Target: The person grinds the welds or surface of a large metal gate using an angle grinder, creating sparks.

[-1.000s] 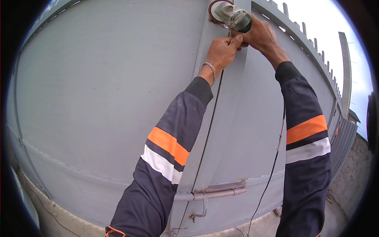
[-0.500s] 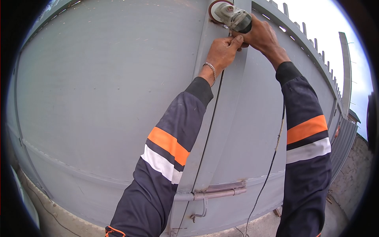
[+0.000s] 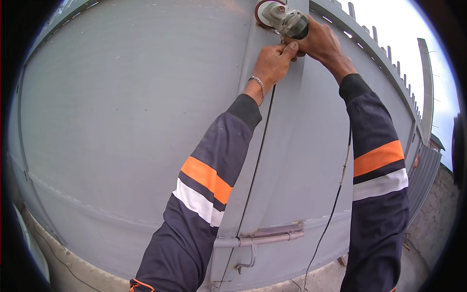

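The right hand [image 3: 318, 41] and left hand [image 3: 270, 63] clasp the grey angle grinder [image 3: 284, 18], its disc high on the centre strip of the grey metal gate [image 3: 121, 107]; grinding looks underway, the rust-marked slide bolt [image 3: 262, 239] below untouched.

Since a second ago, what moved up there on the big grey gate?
The grinder, the left hand and the right hand crept slightly upward along the gate. Nothing was taken or let go: the right hand still holds the grinder, the left stays curled beside it. Bolt and cord unchanged.
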`<state>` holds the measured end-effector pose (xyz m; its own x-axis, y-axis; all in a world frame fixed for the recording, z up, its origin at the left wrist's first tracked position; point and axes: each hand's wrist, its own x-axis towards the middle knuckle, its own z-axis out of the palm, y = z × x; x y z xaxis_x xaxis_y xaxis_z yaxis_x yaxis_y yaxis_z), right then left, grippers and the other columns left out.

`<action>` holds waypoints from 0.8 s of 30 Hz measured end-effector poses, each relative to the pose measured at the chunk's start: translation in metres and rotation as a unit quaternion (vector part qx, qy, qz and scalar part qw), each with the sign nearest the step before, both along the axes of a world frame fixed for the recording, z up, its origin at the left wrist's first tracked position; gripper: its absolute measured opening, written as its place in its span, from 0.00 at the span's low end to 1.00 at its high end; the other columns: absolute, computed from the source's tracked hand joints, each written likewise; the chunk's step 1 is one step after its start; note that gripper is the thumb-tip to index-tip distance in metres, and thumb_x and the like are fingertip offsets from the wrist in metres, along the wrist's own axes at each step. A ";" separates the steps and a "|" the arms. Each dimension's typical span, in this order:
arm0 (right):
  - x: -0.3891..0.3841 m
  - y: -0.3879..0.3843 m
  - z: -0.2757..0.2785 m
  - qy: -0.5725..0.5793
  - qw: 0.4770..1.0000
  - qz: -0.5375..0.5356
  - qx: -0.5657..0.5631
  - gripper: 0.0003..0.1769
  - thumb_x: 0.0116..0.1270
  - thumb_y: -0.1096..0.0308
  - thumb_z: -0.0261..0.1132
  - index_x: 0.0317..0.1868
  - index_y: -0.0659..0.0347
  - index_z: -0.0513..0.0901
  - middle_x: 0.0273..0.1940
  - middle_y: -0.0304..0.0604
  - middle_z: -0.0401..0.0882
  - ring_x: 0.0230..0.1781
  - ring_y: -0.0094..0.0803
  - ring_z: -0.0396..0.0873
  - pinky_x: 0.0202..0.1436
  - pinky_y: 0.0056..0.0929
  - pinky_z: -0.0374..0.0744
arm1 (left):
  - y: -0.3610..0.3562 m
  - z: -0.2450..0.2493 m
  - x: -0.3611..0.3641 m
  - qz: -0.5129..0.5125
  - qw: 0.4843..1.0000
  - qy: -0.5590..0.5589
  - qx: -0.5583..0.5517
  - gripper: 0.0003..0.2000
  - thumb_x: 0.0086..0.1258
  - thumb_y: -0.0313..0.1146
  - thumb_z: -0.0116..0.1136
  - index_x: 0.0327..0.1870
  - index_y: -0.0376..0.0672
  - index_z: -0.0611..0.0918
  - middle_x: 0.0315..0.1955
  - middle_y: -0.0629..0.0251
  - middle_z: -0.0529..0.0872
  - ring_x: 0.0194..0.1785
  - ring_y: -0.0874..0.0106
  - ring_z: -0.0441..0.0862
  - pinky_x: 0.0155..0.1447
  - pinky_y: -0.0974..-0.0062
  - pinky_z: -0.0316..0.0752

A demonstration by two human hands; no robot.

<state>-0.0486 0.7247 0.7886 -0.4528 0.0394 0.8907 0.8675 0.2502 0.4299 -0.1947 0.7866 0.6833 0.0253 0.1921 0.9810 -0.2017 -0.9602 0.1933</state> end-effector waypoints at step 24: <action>0.003 0.009 0.006 0.009 1.000 -0.024 0.018 0.37 0.58 0.37 0.82 0.59 0.55 0.87 0.41 0.49 0.94 0.41 0.44 0.95 0.51 0.42 0.92 | -0.004 -0.001 0.001 0.007 0.999 -0.019 0.035 0.33 0.81 0.66 0.58 0.38 0.37 0.91 0.19 0.80 0.70 0.25 0.84 0.66 0.30 0.80 0.60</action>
